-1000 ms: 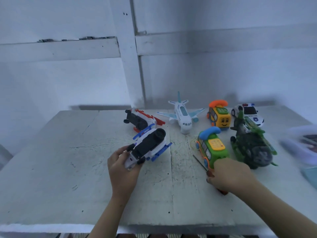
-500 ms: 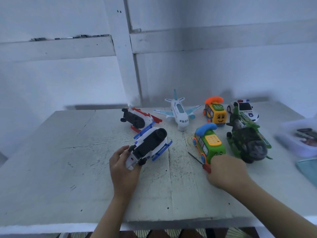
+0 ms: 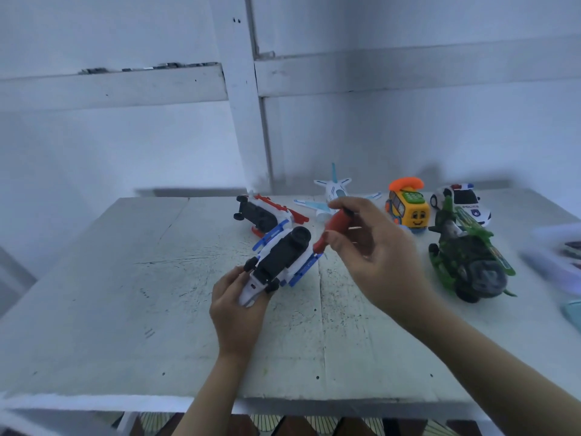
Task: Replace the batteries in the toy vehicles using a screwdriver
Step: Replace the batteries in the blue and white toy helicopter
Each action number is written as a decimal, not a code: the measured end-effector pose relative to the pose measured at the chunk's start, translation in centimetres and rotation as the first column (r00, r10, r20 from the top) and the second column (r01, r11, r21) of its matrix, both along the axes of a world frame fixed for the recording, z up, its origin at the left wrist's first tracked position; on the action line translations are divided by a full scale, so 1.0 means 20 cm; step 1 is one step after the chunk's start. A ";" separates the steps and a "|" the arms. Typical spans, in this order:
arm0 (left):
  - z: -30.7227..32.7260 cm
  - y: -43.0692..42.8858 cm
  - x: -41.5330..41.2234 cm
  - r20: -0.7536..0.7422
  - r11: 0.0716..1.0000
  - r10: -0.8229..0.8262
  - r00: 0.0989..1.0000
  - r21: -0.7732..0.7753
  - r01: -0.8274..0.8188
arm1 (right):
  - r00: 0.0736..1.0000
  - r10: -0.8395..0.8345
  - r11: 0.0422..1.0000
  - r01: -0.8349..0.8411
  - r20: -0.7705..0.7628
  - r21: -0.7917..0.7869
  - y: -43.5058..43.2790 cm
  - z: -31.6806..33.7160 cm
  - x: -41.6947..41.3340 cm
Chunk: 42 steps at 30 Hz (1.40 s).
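Blue-and-white plastic toy aircraft [image 3: 283, 262]: belly up, black underside showing, mid-counter on the white painted wooden counter [image 3: 125, 309]. Left hand [image 3: 235, 306] curls round its nose. Red-handled screwdriver [image 3: 333, 228]: pinched between thumb and fingers of the right hand [image 3: 374, 247], raised just beside the toy; blade not visible. Behind: red-and-white toy [image 3: 261, 214], overturned; white airliner [image 3: 334, 193]; yellow bus with orange handset [image 3: 408, 209]; white police car [image 3: 462, 201]; green camouflage helicopter [image 3: 468, 262].
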<state>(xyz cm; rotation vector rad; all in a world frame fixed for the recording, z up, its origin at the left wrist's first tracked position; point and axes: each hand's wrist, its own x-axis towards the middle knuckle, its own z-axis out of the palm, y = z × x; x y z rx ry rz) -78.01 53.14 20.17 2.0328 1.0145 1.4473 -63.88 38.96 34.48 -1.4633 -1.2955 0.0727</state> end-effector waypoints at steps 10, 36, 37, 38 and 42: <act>0.00 0.01 0.00 0.010 1.000 -0.024 1.000 -0.014 0.024 | 0.998 0.058 0.997 -0.058 0.012 0.041 0.18 -0.03 -0.08; 0.00 0.02 0.01 0.068 1.000 -0.026 0.997 -0.015 0.027 | 0.995 0.087 0.993 -0.091 0.051 0.074 0.26 -0.10 -0.08; 0.00 0.02 0.02 0.069 1.000 -0.027 0.997 -0.012 0.028 | 0.994 0.090 0.993 -0.094 0.054 0.076 0.26 -0.10 -0.08; 0.00 0.02 0.02 0.069 1.000 -0.028 0.997 -0.009 0.029 | 0.994 0.089 0.992 -0.094 0.060 0.078 0.26 -0.10 -0.07; 0.00 0.02 0.02 0.059 1.000 -0.022 0.998 -0.005 0.022 | 0.981 0.082 0.993 -0.096 0.177 0.072 0.27 -0.11 -0.05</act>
